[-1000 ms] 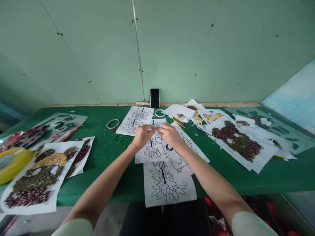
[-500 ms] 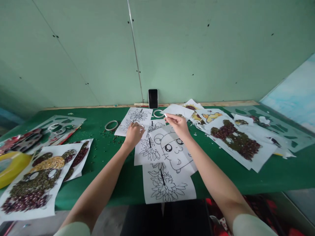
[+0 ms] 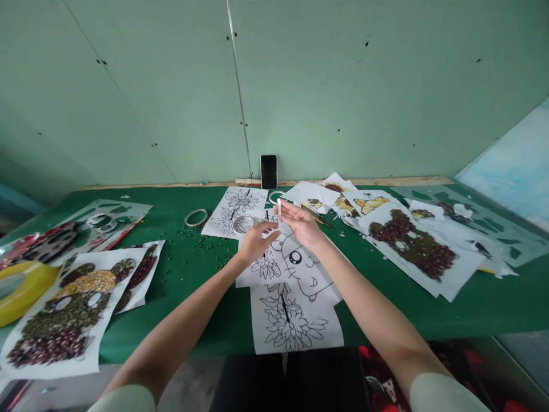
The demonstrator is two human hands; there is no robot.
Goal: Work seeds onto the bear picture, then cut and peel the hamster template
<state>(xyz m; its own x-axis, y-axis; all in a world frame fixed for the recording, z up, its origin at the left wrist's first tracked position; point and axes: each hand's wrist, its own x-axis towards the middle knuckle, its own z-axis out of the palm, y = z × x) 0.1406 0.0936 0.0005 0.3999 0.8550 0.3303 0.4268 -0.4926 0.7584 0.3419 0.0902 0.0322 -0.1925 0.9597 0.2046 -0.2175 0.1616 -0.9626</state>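
Note:
My right hand [image 3: 302,223] hovers over the hamster line drawing [image 3: 300,263] and pinches a small white strip [image 3: 279,207] that stands upright from its fingertips. Just left of it is my left hand [image 3: 256,241], its fingers loosely apart and reaching toward the strip, with nothing in them. A white tape roll [image 3: 243,224] lies on the sunflower sheet [image 3: 235,209] just beyond my left hand. More flower line drawings [image 3: 291,323] lie under and in front of my forearms.
A green table [image 3: 193,269] carries bean-covered pictures at left [image 3: 64,320] and right [image 3: 412,246], a yellow ring [image 3: 21,286], loose tape rings [image 3: 196,216], and scattered beans. A phone [image 3: 269,171] leans on the wall. Cut-out sheets [image 3: 107,217] lie at far left.
My hands parted: the left went to the sunflower sheet, where the tape roll now lies, and the right drew the strip away. Now both have come back together over the hamster drawing.

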